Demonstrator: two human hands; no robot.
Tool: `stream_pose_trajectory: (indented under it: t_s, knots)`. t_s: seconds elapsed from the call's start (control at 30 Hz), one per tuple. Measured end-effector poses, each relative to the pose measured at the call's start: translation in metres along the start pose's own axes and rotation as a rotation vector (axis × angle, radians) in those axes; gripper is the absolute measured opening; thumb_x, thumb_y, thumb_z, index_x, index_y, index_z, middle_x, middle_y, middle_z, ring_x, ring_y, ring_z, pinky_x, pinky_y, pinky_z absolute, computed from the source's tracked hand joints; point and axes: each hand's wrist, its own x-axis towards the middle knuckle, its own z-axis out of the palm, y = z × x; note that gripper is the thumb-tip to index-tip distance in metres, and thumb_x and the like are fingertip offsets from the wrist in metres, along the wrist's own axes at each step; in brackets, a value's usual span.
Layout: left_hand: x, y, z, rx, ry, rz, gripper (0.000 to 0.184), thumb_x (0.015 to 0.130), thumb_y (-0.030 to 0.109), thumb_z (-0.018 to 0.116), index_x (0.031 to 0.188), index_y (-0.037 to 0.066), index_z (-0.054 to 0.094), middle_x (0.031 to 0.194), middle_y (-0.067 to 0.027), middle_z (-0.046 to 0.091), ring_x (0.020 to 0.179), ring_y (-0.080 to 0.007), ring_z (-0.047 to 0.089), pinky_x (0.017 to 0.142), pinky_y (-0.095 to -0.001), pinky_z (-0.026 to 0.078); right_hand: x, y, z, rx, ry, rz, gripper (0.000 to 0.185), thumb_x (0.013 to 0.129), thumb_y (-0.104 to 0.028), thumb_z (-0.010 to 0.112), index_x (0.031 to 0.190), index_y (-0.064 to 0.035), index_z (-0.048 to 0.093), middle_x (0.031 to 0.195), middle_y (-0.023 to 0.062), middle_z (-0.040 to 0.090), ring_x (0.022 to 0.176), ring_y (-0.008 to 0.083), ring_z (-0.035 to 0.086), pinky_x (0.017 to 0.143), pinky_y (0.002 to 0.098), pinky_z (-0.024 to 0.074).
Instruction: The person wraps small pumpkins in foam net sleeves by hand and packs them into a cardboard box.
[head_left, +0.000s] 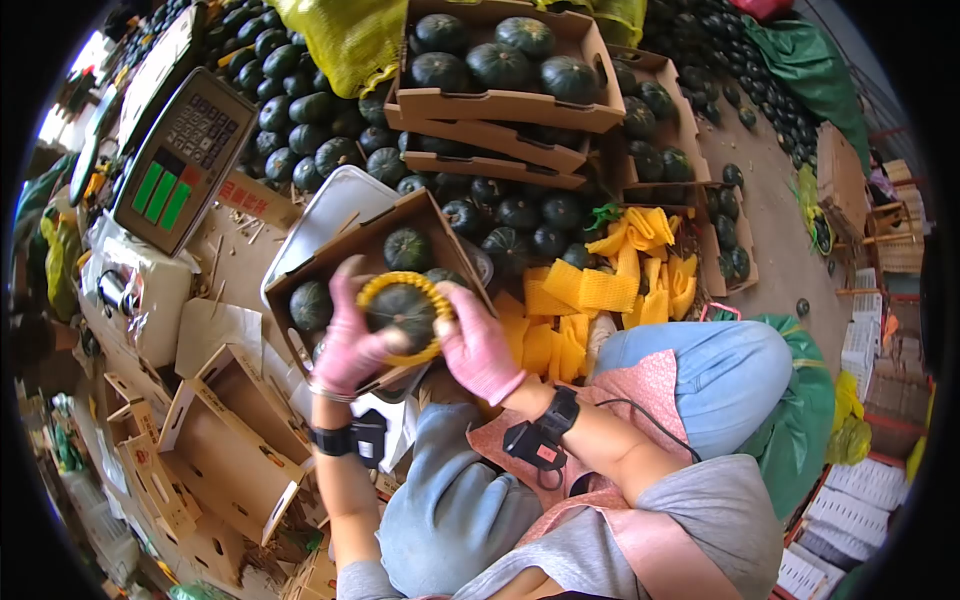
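Note:
Between my two pink-gloved hands is a dark green pumpkin [400, 306] with a yellow foam net ringed round it. My left hand [352, 335] grips its left side, thumb across the front. On the right side, the fingers of my right hand [476, 340] press on the net's edge. Just beneath is an open cardboard box [345, 248] on a scale tray [318, 215], with several pumpkins inside, partly hidden by my hands. Yellow foam nets [605, 290] lie in a heap right of the box.
A scale display [185, 165] stands at the upper left. Stacked boxes of pumpkins [500, 105] are ahead, with a large pumpkin pile [300, 115] behind. Empty cardboard boxes [225, 455] lie at the lower left. More boxed pumpkins [655, 160] are at the right.

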Motion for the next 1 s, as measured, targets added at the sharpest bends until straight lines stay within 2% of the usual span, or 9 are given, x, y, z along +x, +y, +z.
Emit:
stream_pose_trajectory:
  t_s: [0.17, 0.23, 0.37, 0.53, 0.63, 0.7, 0.77, 0.87, 1.0]
  knots:
    - [0.033, 0.002, -0.049, 0.951, 0.049, -0.105, 0.036, 0.088, 0.032, 0.060, 0.109, 0.006, 0.047, 0.094, -0.0218, 0.058, 0.085, -0.0380, 0.059, 0.075, -0.0426, 0.048, -0.007, 0.000, 0.039, 1.372, -0.389, 0.895, 0.031, 0.089, -0.006, 0.051, 0.118, -0.0069, 0.040, 0.111, 0.0100, 0.050, 0.103, 0.0238, 0.055, 0.089, 0.0379, 0.0480]
    - [0.047, -0.004, -0.046, 1.071, -0.079, -0.167, 0.033, 0.089, 0.030, 0.059, 0.108, 0.007, 0.047, 0.096, -0.0219, 0.058, 0.084, -0.0397, 0.059, 0.073, -0.0437, 0.048, -0.006, 0.008, 0.049, 1.382, -0.292, 0.876, 0.029, 0.089, -0.006, 0.050, 0.117, -0.0071, 0.044, 0.108, 0.0073, 0.050, 0.098, 0.0182, 0.054, 0.087, 0.0340, 0.0469]
    - [0.073, -0.031, -0.047, 0.647, -0.203, -0.162, 0.026, 0.088, 0.027, 0.059, 0.103, 0.006, 0.054, 0.100, -0.0174, 0.060, 0.080, -0.0382, 0.060, 0.073, -0.0432, 0.049, -0.003, 0.020, 0.040, 1.408, -0.313, 0.812, 0.032, 0.090, -0.006, 0.049, 0.121, -0.0082, 0.048, 0.103, 0.0040, 0.052, 0.090, 0.0116, 0.051, 0.082, 0.0260, 0.0440]
    - [0.045, -0.019, -0.017, 1.183, -0.023, 0.379, 0.038, 0.081, 0.022, 0.062, 0.115, 0.007, 0.055, 0.121, -0.0146, 0.053, 0.116, -0.0334, 0.047, 0.101, -0.0438, 0.034, 0.022, 0.012, -0.048, 0.909, -0.760, 0.612, 0.025, 0.094, -0.016, 0.050, 0.112, 0.0002, 0.056, 0.105, 0.0134, 0.061, 0.098, 0.0231, 0.064, 0.080, 0.0327, 0.0533]
    - [0.014, -0.018, -0.004, 1.302, 0.001, 0.298, 0.058, 0.081, 0.029, 0.062, 0.131, 0.005, 0.044, 0.136, -0.0177, 0.043, 0.128, -0.0363, 0.038, 0.107, -0.0484, 0.026, 0.043, 0.053, -0.109, 0.997, -0.642, 0.621, 0.024, 0.095, -0.014, 0.046, 0.104, 0.0039, 0.059, 0.093, 0.0165, 0.066, 0.085, 0.0250, 0.067, 0.076, 0.0328, 0.0558]
    - [0.000, -0.034, -0.002, 1.384, -0.059, 0.212, 0.069, 0.079, 0.036, 0.063, 0.136, 0.006, 0.039, 0.144, -0.0174, 0.033, 0.133, -0.0373, 0.030, 0.109, -0.0521, 0.022, 0.055, 0.098, -0.114, 0.495, -0.226, 0.752, 0.020, 0.091, -0.014, 0.051, 0.103, -0.0007, 0.061, 0.097, 0.0157, 0.065, 0.080, 0.0238, 0.067, 0.074, 0.0318, 0.0555]
    - [0.002, -0.029, 0.002, 1.413, -0.081, 0.175, 0.070, 0.079, 0.036, 0.064, 0.137, 0.006, 0.038, 0.144, -0.0172, 0.033, 0.133, -0.0374, 0.030, 0.109, -0.0524, 0.020, 0.064, 0.133, -0.100, -0.435, -0.083, 0.352, 0.025, 0.080, -0.012, 0.060, 0.105, -0.0084, 0.061, 0.107, 0.0123, 0.062, 0.091, 0.0284, 0.063, 0.083, 0.0383, 0.0518]
    - [0.011, -0.027, 0.004, 1.417, -0.110, 0.189, 0.075, 0.077, 0.037, 0.066, 0.138, 0.007, 0.036, 0.144, -0.0170, 0.033, 0.134, -0.0378, 0.029, 0.109, -0.0529, 0.020, 0.093, 0.144, -0.089, -0.848, -0.331, 0.045, 0.056, 0.072, -0.008, 0.063, 0.126, -0.0186, 0.050, 0.130, 0.0069, 0.046, 0.121, 0.0270, 0.043, 0.099, 0.0403, 0.0403]
    - [0.000, -0.014, -0.002, 1.271, 0.032, 0.171, 0.083, 0.072, 0.038, 0.071, 0.139, 0.006, 0.034, 0.144, -0.0179, 0.032, 0.135, -0.0384, 0.026, 0.110, -0.0525, 0.020, 0.125, 0.127, -0.079, -1.021, -0.702, 0.101, 0.059, 0.071, -0.007, 0.064, 0.127, -0.0206, 0.050, 0.130, 0.0052, 0.047, 0.124, 0.0282, 0.040, 0.098, 0.0443, 0.0402]
